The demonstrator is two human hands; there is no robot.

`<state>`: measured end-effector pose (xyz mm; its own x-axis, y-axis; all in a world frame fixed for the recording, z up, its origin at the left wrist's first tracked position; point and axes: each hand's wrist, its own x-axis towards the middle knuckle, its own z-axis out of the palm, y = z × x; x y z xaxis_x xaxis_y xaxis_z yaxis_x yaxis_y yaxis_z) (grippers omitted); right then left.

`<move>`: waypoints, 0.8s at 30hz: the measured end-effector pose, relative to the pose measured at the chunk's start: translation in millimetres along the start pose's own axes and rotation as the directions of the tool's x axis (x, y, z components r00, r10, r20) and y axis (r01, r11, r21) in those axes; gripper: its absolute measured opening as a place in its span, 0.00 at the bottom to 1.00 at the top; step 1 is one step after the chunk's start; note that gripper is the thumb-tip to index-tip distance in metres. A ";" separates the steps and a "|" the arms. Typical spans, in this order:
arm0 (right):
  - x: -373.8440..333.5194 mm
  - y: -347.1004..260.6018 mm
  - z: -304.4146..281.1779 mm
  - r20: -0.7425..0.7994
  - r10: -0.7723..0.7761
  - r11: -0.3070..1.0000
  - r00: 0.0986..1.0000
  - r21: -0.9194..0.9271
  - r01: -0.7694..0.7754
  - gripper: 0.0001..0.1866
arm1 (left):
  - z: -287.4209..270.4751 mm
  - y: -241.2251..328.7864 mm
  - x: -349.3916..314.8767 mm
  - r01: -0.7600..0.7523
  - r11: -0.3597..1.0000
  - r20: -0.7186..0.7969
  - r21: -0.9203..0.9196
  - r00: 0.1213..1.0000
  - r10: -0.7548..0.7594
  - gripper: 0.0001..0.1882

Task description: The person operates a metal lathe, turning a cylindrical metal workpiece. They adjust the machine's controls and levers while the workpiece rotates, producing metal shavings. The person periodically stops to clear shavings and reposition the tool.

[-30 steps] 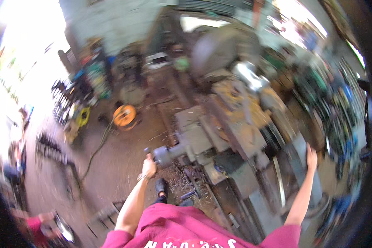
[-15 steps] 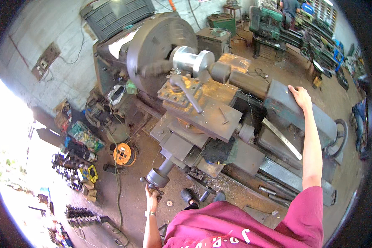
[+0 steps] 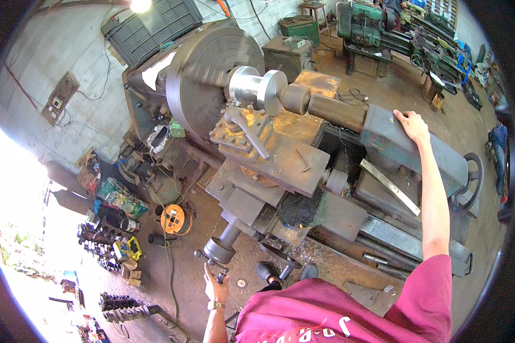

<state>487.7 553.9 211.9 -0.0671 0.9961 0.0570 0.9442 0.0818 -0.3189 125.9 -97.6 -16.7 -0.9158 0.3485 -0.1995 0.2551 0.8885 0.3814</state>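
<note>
Crank (image 3: 212,262) slants down-right to your left hand (image 3: 216,287), the nearer; whether it grips cannot be told; your right hand (image 3: 414,127) lies unclenched on the tailstock (image 3: 383,132).

Strong daylight enters through an opening (image 3: 11,194) left of the lathe (image 3: 294,166), burning that patch to plain white. A lamp (image 3: 141,5) glares beyond the lathe's upper left. The silvery cylinder (image 3: 245,86) on the lathe catches bright highlights, while parts of the disc (image 3: 191,80) beside it smear with motion blur. The lathe's dark slides look sharp. Fisheye distortion bends the wall (image 3: 34,63) behind the lathe, and black vignetting darkens the corners around it.
</note>
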 end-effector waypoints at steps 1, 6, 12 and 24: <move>0.0 -0.5 -0.7 0.007 -0.006 1.000 1.000 -0.001 0.006 0.34 | 2.4 5.4 -1.8 -0.030 1.000 -0.025 0.008 0.999 0.030 0.63; -0.6 -1.3 -1.7 0.026 -0.001 1.000 1.000 -0.003 0.001 0.34 | 7.0 16.8 2.5 -0.061 0.989 -0.031 0.137 0.997 0.066 0.64; 0.2 0.7 -0.2 0.022 -0.026 1.000 0.999 -0.005 0.026 0.36 | 6.8 20.7 15.3 -0.278 0.865 -0.098 0.417 0.933 0.347 0.54; 3.4 3.1 4.7 -0.012 -0.009 1.000 1.000 -0.014 0.009 0.38 | -5.3 18.8 31.5 -0.363 0.918 0.055 0.161 0.932 0.359 0.48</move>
<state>488.9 557.7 206.6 -0.0722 0.9948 0.0712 0.9480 0.0906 -0.3051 100.3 -71.5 -11.0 -0.7449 0.6599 -0.0987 0.6163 0.7371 0.2772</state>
